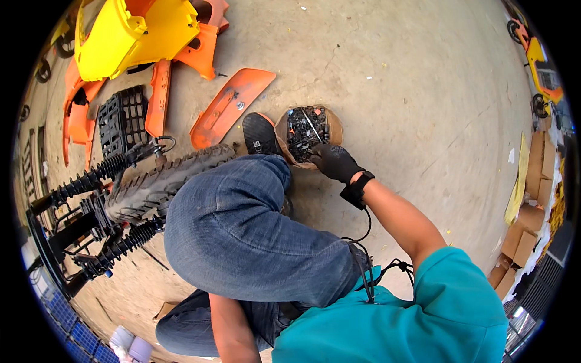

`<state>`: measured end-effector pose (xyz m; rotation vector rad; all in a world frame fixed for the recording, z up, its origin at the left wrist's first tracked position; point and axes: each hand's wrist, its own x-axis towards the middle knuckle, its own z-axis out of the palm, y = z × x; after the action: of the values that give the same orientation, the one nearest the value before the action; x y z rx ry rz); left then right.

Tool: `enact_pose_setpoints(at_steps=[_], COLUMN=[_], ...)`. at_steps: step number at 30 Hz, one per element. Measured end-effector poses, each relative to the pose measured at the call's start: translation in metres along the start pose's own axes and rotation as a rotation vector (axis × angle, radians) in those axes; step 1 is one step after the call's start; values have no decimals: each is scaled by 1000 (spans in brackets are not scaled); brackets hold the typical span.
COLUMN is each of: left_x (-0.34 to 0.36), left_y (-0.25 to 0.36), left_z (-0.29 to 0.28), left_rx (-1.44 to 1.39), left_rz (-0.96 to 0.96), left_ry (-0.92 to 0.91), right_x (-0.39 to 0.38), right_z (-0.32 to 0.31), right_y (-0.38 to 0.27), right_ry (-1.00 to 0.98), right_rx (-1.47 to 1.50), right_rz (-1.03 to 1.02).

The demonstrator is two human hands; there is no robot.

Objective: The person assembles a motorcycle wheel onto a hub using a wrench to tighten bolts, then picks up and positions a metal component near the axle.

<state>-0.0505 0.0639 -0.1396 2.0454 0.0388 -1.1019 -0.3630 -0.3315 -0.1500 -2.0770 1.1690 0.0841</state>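
My right hand, in a black glove, is at the near right rim of a round-topped brown container on the floor. Its fingers are bent together against the dark small parts inside; what they grip, if anything, is hidden. A slim silvery rod lies across the parts, with a few small orange and blue bits among them. My left forearm shows beside my leg at the bottom; the left hand is out of sight.
Left of me stand a knobby black tyre and coil shock absorbers. Orange panels, a yellow body shell and a black grille lie beyond. Cardboard boxes line the right side. A cable hangs from my right wrist.
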Motion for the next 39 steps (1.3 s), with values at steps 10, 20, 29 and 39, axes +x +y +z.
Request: enact_pose_setpoints(at_steps=[10, 20, 29, 39], left_x=[-7, -11, -13, -17], left_y=[-3, -6, -12, -17], left_z=[-4, -10, -12, -14], left_rx=[10, 24, 32, 20], left_rz=[-18, -32, -43, -36], left_ry=[1, 5, 8, 23], right_x=[-14, 7, 20, 65], right_z=[17, 13, 2, 11], right_y=[-6, -7, 1, 4], right_ry=[-104, 51, -133, 165], right_rx=[-404, -328, -474, -137], right_rz=[-151, -129, 38, 428])
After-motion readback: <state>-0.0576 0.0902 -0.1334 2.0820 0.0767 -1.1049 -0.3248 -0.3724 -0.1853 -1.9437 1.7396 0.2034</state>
